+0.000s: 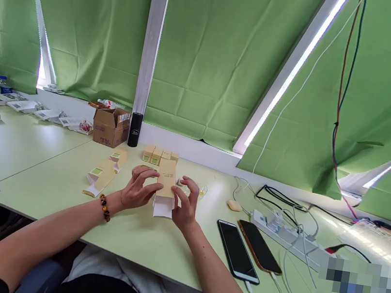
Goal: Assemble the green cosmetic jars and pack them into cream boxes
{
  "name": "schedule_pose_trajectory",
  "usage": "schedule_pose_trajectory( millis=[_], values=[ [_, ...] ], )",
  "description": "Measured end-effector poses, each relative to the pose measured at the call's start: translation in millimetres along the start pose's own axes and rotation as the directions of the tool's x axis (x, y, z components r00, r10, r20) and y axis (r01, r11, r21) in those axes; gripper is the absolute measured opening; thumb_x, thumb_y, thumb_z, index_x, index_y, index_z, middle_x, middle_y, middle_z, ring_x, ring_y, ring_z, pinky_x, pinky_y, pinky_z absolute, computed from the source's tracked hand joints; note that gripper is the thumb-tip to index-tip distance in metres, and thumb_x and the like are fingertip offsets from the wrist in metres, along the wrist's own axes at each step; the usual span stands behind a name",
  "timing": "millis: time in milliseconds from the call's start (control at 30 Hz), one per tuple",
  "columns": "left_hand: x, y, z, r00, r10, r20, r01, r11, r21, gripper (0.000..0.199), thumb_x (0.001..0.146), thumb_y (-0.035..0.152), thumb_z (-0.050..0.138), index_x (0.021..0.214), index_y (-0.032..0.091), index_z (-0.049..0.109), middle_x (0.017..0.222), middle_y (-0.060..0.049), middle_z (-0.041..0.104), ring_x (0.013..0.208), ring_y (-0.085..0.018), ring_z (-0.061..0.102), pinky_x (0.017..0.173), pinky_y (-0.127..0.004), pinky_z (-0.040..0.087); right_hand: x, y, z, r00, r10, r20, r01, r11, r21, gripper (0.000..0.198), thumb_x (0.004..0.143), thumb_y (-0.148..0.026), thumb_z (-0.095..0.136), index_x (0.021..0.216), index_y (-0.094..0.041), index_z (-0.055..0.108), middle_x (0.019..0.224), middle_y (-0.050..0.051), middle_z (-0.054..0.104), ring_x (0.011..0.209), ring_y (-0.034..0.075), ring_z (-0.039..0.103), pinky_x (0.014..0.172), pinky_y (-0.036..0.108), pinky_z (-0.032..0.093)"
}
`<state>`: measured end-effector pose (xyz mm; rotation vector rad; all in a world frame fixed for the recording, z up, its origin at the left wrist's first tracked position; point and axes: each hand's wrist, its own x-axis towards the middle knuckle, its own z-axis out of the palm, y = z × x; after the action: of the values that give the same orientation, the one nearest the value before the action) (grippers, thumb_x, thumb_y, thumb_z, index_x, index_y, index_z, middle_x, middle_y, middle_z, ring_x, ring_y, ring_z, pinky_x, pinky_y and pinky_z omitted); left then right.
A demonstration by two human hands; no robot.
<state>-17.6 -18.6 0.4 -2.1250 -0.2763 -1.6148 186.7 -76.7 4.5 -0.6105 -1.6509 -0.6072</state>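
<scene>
Over the table point(123, 233): one yellow paperboard carton point(165, 184), pinched by left hand point(139, 188) and right hand point(186, 205); possible creasing from uneven thumb pressure

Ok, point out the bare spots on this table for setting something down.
One bare patch lies on the table left of the open yellow cartons; another between the right hand and the white-edged phone. Farther right is crowded: brown-edged phone, power strip, charging cables.

Forearms point(58, 228) angle inward, both hands point(140, 188) close together, fingers point(151, 190) seemingly pinched.
</scene>
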Motion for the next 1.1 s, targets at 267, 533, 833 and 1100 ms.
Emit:
schedule_pose_trajectory(
  millis=[267, 533, 833, 1100],
  values=[
    [3.1, -3.7, 6.6, 0.972, -0.165, 0.170, 0.209, 0.934, -0.291, 0.062, 0.092, 0.021, 0.064, 0.149, 0.025, 0.041, 0.138, -0.018, 0.057, 0.133, -0.033, 0.054, 0.109, -0.056, 0.048, 13.3, -7.4, -6.8, 0.973, 0.150, 0.175, -0.191, 0.951, 0.243, 0.055, 0.092, -0.015, 0.053, 0.145, -0.027, 0.045, 0.142, 0.015, 0.055, 0.138, 0.034, 0.051, 0.111, 0.063, 0.046],
    [1.6, 2.1, 18.8, 0.740, -0.612, 0.277, 0.634, 0.501, -0.589, 0.067, 0.091, 0.036, 0.072, 0.146, 0.029, 0.035, 0.135, -0.012, 0.053, 0.093, -0.017, 0.068, 0.084, -0.035, 0.060, 9.6, -10.6, 5.5, 0.764, 0.549, 0.339, -0.645, 0.653, 0.397, 0.050, 0.098, -0.034, 0.059, 0.143, -0.033, 0.039, 0.145, 0.011, 0.048, 0.104, 0.021, 0.066, 0.092, 0.045, 0.059],
    [13.0, 5.7, 17.1, 0.603, -0.724, 0.335, 0.776, 0.434, -0.458, 0.037, 0.098, 0.045, 0.059, 0.130, 0.027, 0.052, 0.134, -0.010, 0.049, 0.076, -0.008, 0.060, 0.055, -0.019, 0.051, 5.7, -7.8, 9.8, 0.671, 0.587, 0.453, -0.740, 0.571, 0.355, 0.029, 0.101, -0.051, 0.053, 0.119, -0.030, 0.062, 0.140, 0.012, 0.042, 0.108, 0.022, 0.062, 0.079, 0.036, 0.061],
    [15.0, 3.8, 4.0, 0.664, -0.581, 0.470, 0.740, 0.422, -0.524, 0.035, 0.098, 0.041, 0.059, 0.131, 0.030, 0.064, 0.153, -0.011, 0.033, 0.096, -0.015, 0.066, 0.081, -0.033, 0.061, 7.6, 7.4, 0.7, 0.629, 0.581, 0.517, -0.764, 0.336, 0.551, 0.039, 0.093, -0.049, 0.067, 0.130, -0.036, 0.064, 0.146, 0.007, 0.036, 0.104, 0.021, 0.065, 0.094, 0.045, 0.059]
  ],
)
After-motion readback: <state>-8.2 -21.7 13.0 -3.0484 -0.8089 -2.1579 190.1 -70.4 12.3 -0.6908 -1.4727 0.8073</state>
